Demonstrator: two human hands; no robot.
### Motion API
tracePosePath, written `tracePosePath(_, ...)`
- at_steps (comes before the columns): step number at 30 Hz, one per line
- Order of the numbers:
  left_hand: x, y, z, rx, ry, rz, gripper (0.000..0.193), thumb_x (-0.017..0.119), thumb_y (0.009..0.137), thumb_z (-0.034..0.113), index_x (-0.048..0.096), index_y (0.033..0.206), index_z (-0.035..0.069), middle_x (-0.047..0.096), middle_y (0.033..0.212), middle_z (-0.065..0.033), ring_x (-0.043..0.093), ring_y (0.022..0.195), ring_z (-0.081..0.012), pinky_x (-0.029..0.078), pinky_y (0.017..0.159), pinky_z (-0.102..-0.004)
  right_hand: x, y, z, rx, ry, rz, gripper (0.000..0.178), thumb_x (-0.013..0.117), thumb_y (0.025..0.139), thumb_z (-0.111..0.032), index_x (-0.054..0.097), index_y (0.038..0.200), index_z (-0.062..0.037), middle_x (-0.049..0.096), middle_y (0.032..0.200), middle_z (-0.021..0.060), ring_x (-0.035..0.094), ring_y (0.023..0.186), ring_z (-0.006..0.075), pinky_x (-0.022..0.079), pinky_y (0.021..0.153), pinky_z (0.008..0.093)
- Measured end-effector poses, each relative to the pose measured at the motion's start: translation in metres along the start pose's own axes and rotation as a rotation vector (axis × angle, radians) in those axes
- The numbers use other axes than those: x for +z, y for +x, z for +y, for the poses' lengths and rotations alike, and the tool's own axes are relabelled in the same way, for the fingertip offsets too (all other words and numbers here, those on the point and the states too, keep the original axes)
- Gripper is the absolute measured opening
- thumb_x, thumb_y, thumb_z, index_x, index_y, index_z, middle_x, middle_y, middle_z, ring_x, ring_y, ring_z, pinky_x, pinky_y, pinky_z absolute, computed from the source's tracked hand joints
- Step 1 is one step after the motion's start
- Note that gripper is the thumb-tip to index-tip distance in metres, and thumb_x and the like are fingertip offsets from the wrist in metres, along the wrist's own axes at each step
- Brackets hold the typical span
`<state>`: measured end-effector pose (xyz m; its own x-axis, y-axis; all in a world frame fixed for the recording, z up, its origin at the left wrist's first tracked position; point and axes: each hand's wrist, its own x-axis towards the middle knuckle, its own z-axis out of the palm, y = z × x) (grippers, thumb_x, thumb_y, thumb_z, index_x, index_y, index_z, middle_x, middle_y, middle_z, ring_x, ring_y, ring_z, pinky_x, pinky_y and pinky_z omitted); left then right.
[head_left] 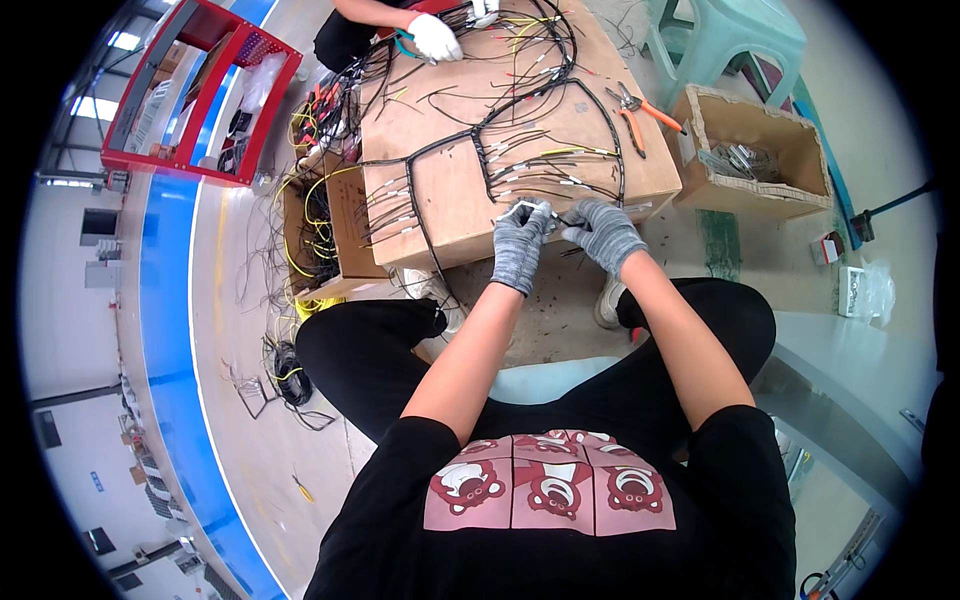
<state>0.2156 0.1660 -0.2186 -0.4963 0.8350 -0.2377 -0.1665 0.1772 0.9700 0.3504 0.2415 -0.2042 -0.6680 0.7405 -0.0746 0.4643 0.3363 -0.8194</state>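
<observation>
A branched black wiring harness (450,145) lies on a wooden board (555,105), its loose wire ends carrying small white sleeves. At the board's near edge, my left hand (521,245), in a grey knit glove, is closed with a small white piece showing at its fingertips. Close on its right, my right hand (606,236), gloved alike, pinches too. A short dark wire (561,219) runs between the fingers of both hands; its ends are hidden by the gloves. Two orange-handled hand tools (640,113) rest at the board's right side.
Across the board a co-worker's white-gloved hand (435,38) holds a teal-handled tool. Cardboard boxes stand left (350,215) and right (800,195) of the board. A green plastic stool (735,45) is at the back right, a red rack (175,165) at the far left.
</observation>
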Motion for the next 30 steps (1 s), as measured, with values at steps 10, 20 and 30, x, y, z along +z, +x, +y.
tracePosePath(10,0.022,-0.011,-0.022,0.002,0.113,0.006,0.016,0.061,0.083,0.018,0.058,0.084,0.002,0.054,0.068,0.0018,0.039,0.058,-0.0041,0.035,0.051,-0.0192,0.004,-0.006,0.024,-0.005,-0.042,0.056,0.014,0.067,0.070,-0.013,0.062,0.080,-0.0043,0.062,0.077,0.0122,0.059,0.073,0.0289,0.046,0.068,0.0347)
tracePosePath(20,-0.007,-0.020,-0.032,-0.002,0.083,0.085,0.015,0.060,0.082,0.015,0.059,0.090,0.003,0.053,0.067,0.0021,0.044,0.056,-0.0043,0.037,0.048,-0.0194,0.017,-0.003,0.042,-0.112,-0.283,0.036,0.018,0.066,0.066,0.000,0.059,0.082,-0.0033,0.060,0.080,0.0127,0.058,0.075,0.0267,0.047,0.071,0.0339)
tracePosePath(30,-0.158,-0.050,0.013,0.053,-0.178,0.268,0.009,0.059,0.084,0.011,0.061,0.090,0.005,0.057,0.069,0.0013,0.050,0.054,-0.0050,0.041,0.047,-0.0173,0.006,-0.002,-0.001,-0.044,-0.027,0.107,0.014,0.063,0.070,-0.005,0.060,0.084,-0.0031,0.062,0.083,0.0135,0.060,0.078,0.0270,0.047,0.073,0.0349)
